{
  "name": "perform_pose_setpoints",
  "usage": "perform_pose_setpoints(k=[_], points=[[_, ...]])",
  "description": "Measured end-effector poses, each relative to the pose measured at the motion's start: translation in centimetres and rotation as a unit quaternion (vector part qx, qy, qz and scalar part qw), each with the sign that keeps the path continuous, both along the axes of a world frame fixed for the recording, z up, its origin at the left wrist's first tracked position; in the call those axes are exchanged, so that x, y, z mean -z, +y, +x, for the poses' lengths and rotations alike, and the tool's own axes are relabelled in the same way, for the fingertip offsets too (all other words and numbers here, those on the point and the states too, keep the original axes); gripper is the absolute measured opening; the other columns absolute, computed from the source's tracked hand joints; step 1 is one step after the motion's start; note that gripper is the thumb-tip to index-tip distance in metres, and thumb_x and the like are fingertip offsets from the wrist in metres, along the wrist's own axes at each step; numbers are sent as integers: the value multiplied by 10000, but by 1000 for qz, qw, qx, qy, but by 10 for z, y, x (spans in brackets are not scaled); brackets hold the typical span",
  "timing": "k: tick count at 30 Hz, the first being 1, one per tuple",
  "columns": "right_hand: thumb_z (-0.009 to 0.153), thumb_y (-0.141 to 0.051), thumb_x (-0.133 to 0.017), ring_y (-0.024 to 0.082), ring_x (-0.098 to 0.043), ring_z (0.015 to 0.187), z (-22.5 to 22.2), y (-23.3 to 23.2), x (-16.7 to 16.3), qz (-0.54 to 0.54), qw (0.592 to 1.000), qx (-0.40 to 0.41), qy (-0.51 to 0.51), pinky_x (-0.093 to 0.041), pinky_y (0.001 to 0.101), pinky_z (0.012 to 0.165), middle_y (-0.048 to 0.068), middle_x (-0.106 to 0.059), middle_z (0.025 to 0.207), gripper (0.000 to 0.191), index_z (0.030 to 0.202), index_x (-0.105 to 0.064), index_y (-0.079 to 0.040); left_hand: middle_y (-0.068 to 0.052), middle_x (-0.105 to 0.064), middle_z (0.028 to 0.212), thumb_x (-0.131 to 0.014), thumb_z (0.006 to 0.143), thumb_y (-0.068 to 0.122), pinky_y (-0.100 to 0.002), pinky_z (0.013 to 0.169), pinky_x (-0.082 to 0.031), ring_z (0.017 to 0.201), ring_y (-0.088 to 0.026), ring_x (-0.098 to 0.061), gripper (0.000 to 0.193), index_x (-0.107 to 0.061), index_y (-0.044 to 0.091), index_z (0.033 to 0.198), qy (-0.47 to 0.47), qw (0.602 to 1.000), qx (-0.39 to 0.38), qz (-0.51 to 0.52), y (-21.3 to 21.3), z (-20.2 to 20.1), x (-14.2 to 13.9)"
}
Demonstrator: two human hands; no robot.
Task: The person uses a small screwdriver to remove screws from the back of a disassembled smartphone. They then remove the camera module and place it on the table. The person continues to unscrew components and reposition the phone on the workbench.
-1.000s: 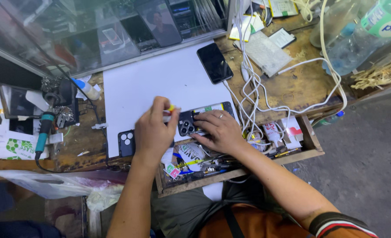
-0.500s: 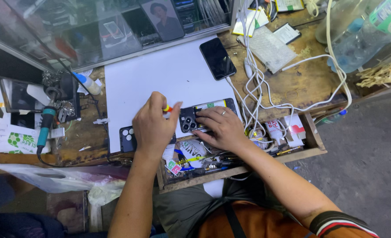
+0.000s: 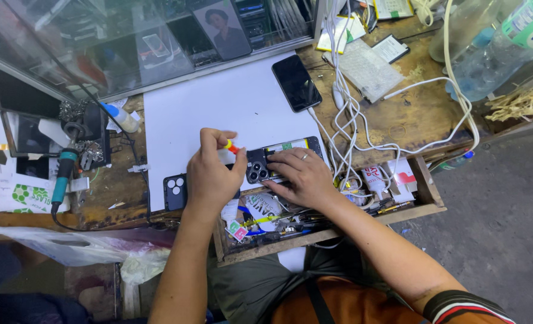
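An opened black phone lies face down near the front edge of a white mat, its camera cluster and inner parts showing. My left hand grips a small screwdriver with a red and yellow handle, tip pointed at the phone's camera end. My right hand rests flat on the phone and pins it to the mat. A black camera-cutout cover piece sits on the mat just left of my left hand.
A second dark phone lies at the mat's far right corner, beside tangled white cables. An open wooden drawer of small parts and tubes is below my hands. A teal-handled soldering iron lies at left; a glass case stands behind.
The view shifted slightly. Both hands stay on the opened phone, and my left hand keeps the screwdriver at the camera end with only small movement.
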State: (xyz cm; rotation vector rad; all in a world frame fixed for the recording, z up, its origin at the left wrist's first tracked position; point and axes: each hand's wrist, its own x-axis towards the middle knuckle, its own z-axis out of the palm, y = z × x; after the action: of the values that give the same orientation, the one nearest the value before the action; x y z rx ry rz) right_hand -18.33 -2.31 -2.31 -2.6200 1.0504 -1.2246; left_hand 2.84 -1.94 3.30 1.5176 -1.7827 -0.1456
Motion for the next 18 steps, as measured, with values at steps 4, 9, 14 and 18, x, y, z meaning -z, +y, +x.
perform_pose_setpoints(k=[4, 9, 14, 18], points=[[836, -327, -833, 247, -695, 1050, -1, 0, 0, -6, 1000, -1, 5, -529, 384, 937, 50, -732, 1142, 306, 1008, -756, -86, -108, -734, 827, -799, 906, 213, -462, 653, -568, 769, -348, -752, 410, -455, 76, 1083, 2, 999, -4, 38, -2, 1, 3], [839, -327, -832, 248, -691, 1043, -3, 1, -1, 3, 1000, 5, 0, -529, 385, 931, 47, -734, 1129, 294, 1001, -760, -93, -119, -739, 894, -781, 906, 149, -412, 702, -599, 837, -292, -785, 418, -434, 48, 1116, 58, 997, 42, 13, -6, 0, 5], [845, -328, -829, 246, -691, 1048, -4, -1, -1, 5, 1000, 3, 2, -530, 383, 935, 48, -734, 1135, 299, 1011, -761, -88, -124, -723, 821, -856, 889, 191, -390, 658, -589, 775, -279, -777, 478, -447, 36, 1081, 62, 998, -15, -6, 8, -5, 5], [844, -333, -829, 246, -694, 1041, -4, -2, -1, 4, 1000, 4, 2, -532, 385, 933, 48, -735, 1134, 302, 1010, -764, -90, -133, -717, 814, -855, 864, 191, -384, 617, -588, 762, -265, -784, 473, -457, 36, 1066, 61, 998, -5, 27, 17, -7, 8]])
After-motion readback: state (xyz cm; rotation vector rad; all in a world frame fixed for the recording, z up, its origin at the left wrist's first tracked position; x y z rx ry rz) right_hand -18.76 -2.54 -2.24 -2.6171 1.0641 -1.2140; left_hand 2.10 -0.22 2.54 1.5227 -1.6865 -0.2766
